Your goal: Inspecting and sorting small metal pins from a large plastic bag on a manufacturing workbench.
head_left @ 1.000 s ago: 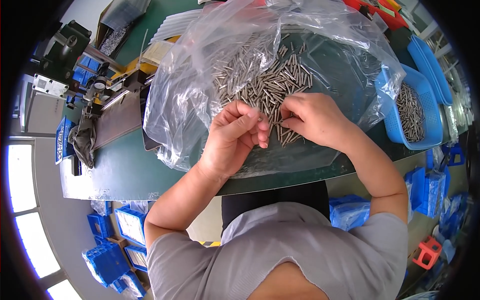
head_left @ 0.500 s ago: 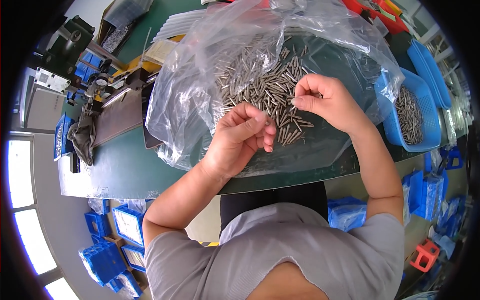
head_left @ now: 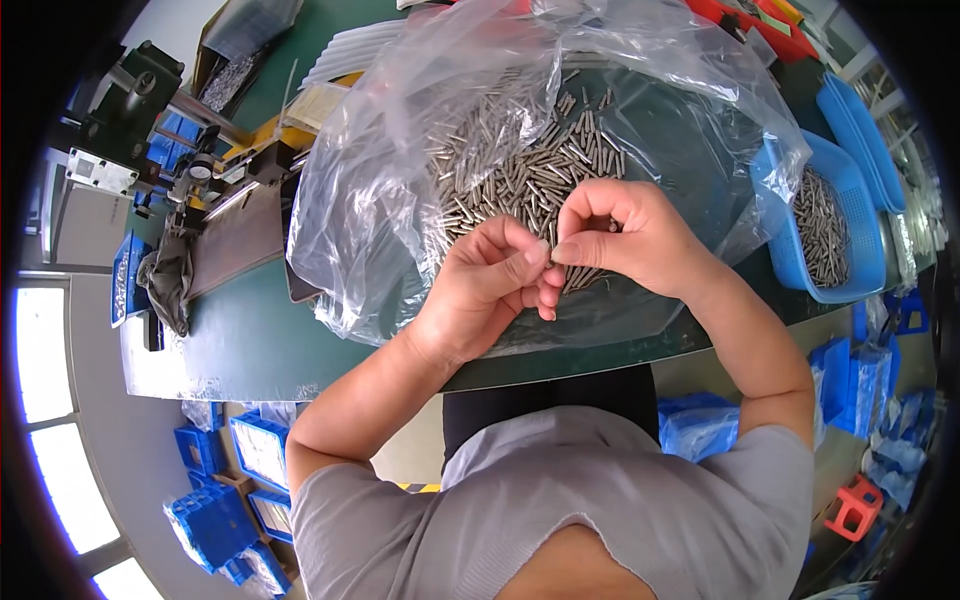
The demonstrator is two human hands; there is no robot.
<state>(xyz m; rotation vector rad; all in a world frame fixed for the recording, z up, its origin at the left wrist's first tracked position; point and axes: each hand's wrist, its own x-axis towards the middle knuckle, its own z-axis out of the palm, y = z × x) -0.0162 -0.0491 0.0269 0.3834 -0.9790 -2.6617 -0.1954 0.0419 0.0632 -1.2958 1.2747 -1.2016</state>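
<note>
Over the near edge of a pile of slim grey metal pins (head_left: 540,180), my two hands meet fingertip to fingertip. My left hand (head_left: 488,285) is closed in a pinch, thumb against forefinger, on a small metal pin that the fingers almost wholly cover. My right hand (head_left: 635,240) also pinches at that same spot, its thumb and forefinger touching the left fingertips. The end of another pin shows inside its curled fingers. Under the hands, the pins lie loose on a clear plastic bag (head_left: 370,200) spread over the green table (head_left: 240,345).
To the right, a blue basket (head_left: 865,255) holds more pins, with a blue tray (head_left: 862,140) behind it. A metal bench fixture with a dial gauge (head_left: 200,168) stands at left. A red bin (head_left: 765,30) sits far right. Blue crates (head_left: 210,525) and a red stool (head_left: 853,507) are below.
My right hand has moved left and toward me, so its fingertips now meet those of my left hand. The left hand has shifted slightly and keeps its pinch.
</note>
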